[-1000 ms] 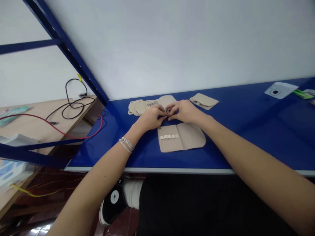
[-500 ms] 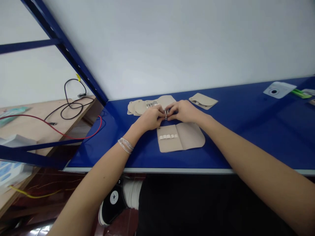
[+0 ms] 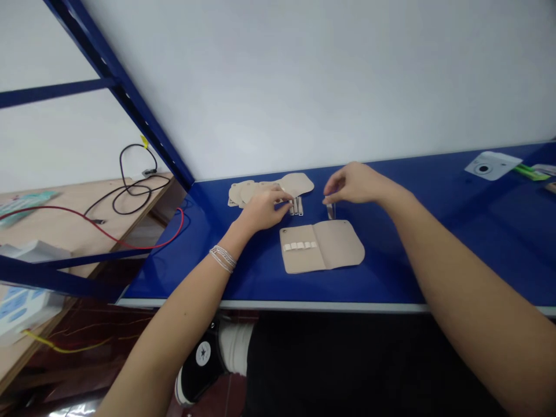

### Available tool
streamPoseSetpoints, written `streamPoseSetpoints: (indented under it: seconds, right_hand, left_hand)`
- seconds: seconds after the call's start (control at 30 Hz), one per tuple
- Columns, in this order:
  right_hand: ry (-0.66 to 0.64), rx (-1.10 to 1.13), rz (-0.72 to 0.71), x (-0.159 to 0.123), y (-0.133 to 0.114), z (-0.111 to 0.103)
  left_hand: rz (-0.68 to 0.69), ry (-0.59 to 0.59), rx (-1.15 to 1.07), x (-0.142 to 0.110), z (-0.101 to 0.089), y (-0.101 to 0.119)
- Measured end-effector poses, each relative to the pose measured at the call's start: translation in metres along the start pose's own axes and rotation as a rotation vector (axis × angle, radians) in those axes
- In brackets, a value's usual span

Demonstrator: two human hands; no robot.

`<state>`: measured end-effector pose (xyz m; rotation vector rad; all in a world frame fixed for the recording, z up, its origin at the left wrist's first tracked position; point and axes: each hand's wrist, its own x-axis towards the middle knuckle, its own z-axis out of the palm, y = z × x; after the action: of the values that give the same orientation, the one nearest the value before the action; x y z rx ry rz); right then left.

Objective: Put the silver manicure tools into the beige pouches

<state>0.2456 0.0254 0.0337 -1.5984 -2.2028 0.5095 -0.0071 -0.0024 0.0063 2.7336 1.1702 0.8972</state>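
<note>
An open beige pouch [image 3: 324,245] with a row of small white loops lies flat on the blue table [image 3: 434,243]. My right hand [image 3: 354,183] hovers above its far right corner, fingers pinched on a small metal tool [image 3: 331,211] that hangs down. My left hand [image 3: 262,210] rests on the table to the left, fingertips closed against a few small metal tools [image 3: 296,205] lying side by side. Behind the left hand sits a stack of beige pouches [image 3: 269,187].
A white square plate with a round hole [image 3: 492,165] and a green item [image 3: 530,170] lie at the far right. Black and red cables [image 3: 134,200] run over the wooden bench on the left. A blue frame post [image 3: 121,87] rises at the table's left corner.
My right hand has pulled away to the right and lifted with one small metal tool. My left hand stays with the remaining tools. The folded pouch behind the right hand is now hidden.
</note>
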Motion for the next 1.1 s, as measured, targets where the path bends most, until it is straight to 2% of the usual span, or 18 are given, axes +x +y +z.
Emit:
streamPoseSetpoints:
  seconds: [0.1,0.23,0.43,0.6,0.73,0.93,1.1]
  right_hand:
    - [-0.137,-0.046,0.049,0.006,0.021,-0.002]
    - [-0.173,-0.06,0.147,0.01,0.033,0.003]
    - [-0.019,-0.059,0.158,0.008,0.014,0.015]
    - [0.025,-0.015,0.119,0.005,-0.004,0.026]
    - [0.065,0.038,0.107,0.005,-0.004,0.028]
    - [0.212,0.113,0.094,0.008,0.0,0.035]
    - [0.197,0.069,0.14,0.011,-0.003,0.043]
  left_hand:
    - [-0.012,0.009,0.004,0.0,0.0,-0.002]
    - [-0.039,0.014,0.005,0.001,0.0,-0.003]
    - [-0.044,-0.005,0.015,0.001,0.001,-0.006]
    - [-0.066,-0.014,0.007,0.001,0.003,-0.008]
    - [-0.062,-0.01,0.008,0.001,0.003,-0.009]
    - [-0.09,-0.01,0.015,0.001,0.004,-0.009]
    - [-0.093,-0.009,0.01,0.002,0.004,-0.007]
